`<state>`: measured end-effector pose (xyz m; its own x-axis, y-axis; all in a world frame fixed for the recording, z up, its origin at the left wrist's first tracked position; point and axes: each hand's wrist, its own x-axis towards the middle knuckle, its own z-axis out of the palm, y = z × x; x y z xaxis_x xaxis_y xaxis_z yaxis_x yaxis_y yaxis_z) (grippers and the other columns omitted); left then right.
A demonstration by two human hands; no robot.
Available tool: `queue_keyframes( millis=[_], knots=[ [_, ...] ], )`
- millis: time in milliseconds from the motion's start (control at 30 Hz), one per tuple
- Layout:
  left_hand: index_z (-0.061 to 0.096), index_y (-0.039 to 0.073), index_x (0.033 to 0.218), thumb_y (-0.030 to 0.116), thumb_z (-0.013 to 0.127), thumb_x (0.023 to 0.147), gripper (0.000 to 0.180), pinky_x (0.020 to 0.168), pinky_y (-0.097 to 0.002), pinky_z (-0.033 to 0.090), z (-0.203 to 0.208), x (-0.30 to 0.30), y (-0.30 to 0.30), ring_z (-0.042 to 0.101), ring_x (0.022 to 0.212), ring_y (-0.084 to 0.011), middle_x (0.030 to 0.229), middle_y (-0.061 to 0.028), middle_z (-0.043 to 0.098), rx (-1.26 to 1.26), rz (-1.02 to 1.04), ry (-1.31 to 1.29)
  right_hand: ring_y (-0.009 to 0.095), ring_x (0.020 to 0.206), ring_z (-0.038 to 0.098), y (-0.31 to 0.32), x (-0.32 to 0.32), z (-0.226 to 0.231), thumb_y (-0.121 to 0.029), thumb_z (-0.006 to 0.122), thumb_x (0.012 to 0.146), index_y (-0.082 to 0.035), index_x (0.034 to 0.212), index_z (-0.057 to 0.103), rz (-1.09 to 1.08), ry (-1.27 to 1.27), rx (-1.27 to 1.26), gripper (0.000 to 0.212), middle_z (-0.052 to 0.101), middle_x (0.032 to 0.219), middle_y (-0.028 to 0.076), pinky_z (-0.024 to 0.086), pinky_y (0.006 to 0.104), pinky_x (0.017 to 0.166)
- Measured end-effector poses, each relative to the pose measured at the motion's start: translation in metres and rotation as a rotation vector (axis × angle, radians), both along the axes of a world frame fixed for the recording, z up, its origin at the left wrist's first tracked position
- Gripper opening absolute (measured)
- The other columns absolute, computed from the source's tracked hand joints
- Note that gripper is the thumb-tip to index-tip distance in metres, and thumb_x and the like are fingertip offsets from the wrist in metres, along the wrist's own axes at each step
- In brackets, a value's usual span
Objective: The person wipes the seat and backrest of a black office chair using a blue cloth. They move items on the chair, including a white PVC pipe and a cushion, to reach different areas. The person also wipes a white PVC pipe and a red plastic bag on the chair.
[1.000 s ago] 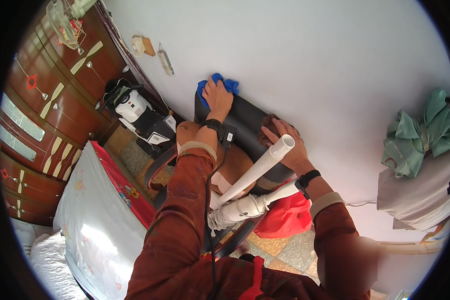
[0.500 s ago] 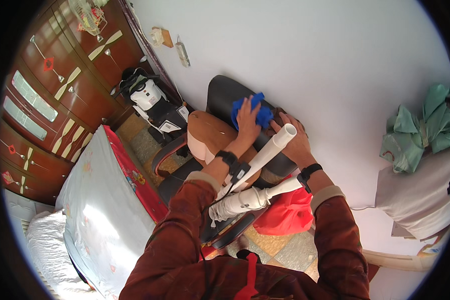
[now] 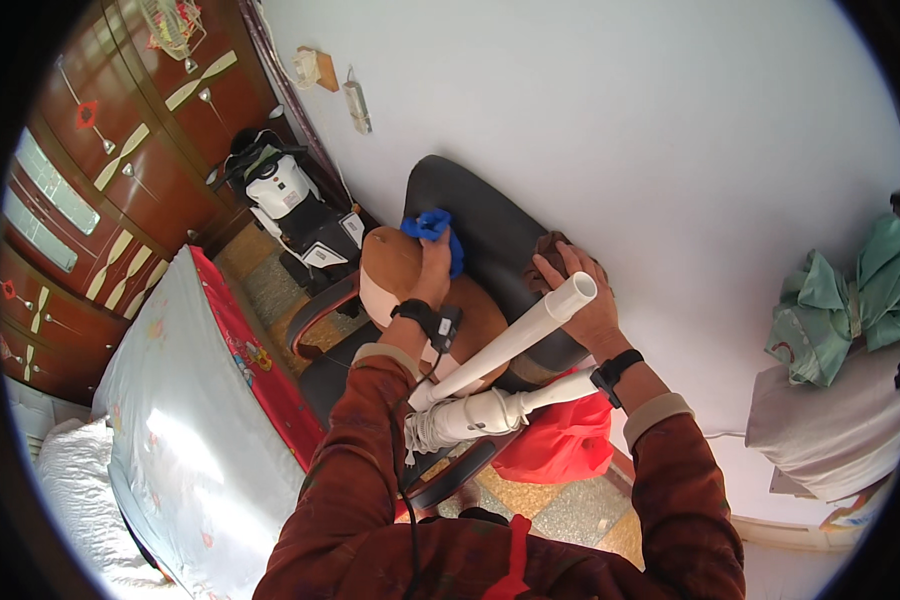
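Note:
In my left hand [image 3: 432,268] is a crumpled blue cloth [image 3: 428,224], pressed against the left edge of a black chair backrest [image 3: 465,205]. My right hand [image 3: 600,322] curls over a crumpled dark brown, cloth-like bundle [image 3: 548,258] at the backrest's right corner. A brown cushion-like thing [image 3: 390,262] with a pale side leans in the chair, below my left hand. Between my arms lie a white tube [image 3: 500,345] and a white stick-shaped appliance [image 3: 480,415] wrapped in its cord; the tube's open end partly covers my right hand.
A curved wooden armrest [image 3: 320,308] borders the chair. Beneath it on the right is a red bag [image 3: 560,440]. A bed [image 3: 205,400] stands left, with a black-and-white machine [image 3: 295,205] beyond it. Green fabric [image 3: 820,310] lies over a covered stack at right.
My left hand and the blue cloth have moved left across the backrest, from its middle to its left edge. My right hand stays at the brown bundle, which shows more now.

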<state>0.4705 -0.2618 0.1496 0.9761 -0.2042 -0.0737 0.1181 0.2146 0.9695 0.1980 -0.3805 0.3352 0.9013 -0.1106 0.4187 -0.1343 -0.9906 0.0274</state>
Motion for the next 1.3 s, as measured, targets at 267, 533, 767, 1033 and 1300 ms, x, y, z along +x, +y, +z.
queue_keyframes(
  millis=[267, 533, 767, 1033, 1300],
  knots=[
    [0.057, 0.016, 0.131, 0.033, 0.063, 0.1, 0.035, 0.098, -0.0388, 0.048, 0.038, 0.047, 0.003, 0.058, 0.108, -0.0195, 0.118, -0.0032, 0.062, -0.381, 0.079, 0.4, 0.035, 0.134, 0.049, -0.003, -0.001, -0.005, -0.027, 0.067, 0.088, -0.029, 0.14, 0.056, 0.005, -0.018, 0.014, 0.053, 0.049, 0.147, 0.013, 0.043, 0.05, 0.109],
    [0.037, 0.023, 0.157, 0.007, 0.07, 0.081, 0.084, 0.116, -0.0433, 0.033, 0.119, -0.015, -0.028, 0.025, 0.151, -0.0414, 0.163, -0.0253, 0.025, 0.578, -0.299, -0.877, 0.036, 0.136, 0.047, -0.006, -0.004, -0.007, -0.028, 0.069, 0.085, -0.028, 0.143, 0.055, 0.015, 0.004, 0.021, 0.06, 0.047, 0.148, 0.014, 0.041, 0.0501, 0.109],
    [0.027, 0.014, 0.16, 0.007, 0.075, 0.078, 0.095, 0.117, -0.0563, 0.025, 0.14, -0.026, -0.019, 0.018, 0.153, -0.0428, 0.159, -0.0295, 0.027, 0.868, -0.241, -0.898, 0.037, 0.139, 0.042, -0.004, -0.021, 0.0, -0.024, 0.068, 0.087, -0.023, 0.135, 0.063, 0.107, -0.02, 0.093, 0.048, 0.048, 0.15, 0.014, 0.04, 0.0499, 0.111],
    [0.023, 0.016, 0.161, 0.021, 0.07, 0.087, 0.088, 0.117, -0.0595, 0.023, 0.139, -0.013, -0.025, 0.009, 0.156, -0.0393, 0.166, -0.0218, 0.015, 1.108, -0.316, -0.832, 0.041, 0.141, 0.041, -0.007, -0.014, -0.011, -0.026, 0.07, 0.087, -0.014, 0.117, 0.067, 0.092, -0.054, 0.271, 0.032, 0.049, 0.151, 0.012, 0.037, 0.0539, 0.113],
    [0.02, 0.016, 0.162, 0.023, 0.073, 0.088, 0.091, 0.118, -0.0592, 0.021, 0.14, -0.006, -0.025, -0.001, 0.158, -0.0363, 0.17, -0.0182, 0.003, 1.176, -0.425, -0.765, 0.042, 0.144, 0.037, -0.002, 0.065, -0.02, -0.027, 0.065, 0.092, -0.014, 0.122, 0.062, 0.225, 0.018, 0.036, 0.033, 0.045, 0.151, 0.022, 0.031, 0.0542, 0.118]
  ],
)
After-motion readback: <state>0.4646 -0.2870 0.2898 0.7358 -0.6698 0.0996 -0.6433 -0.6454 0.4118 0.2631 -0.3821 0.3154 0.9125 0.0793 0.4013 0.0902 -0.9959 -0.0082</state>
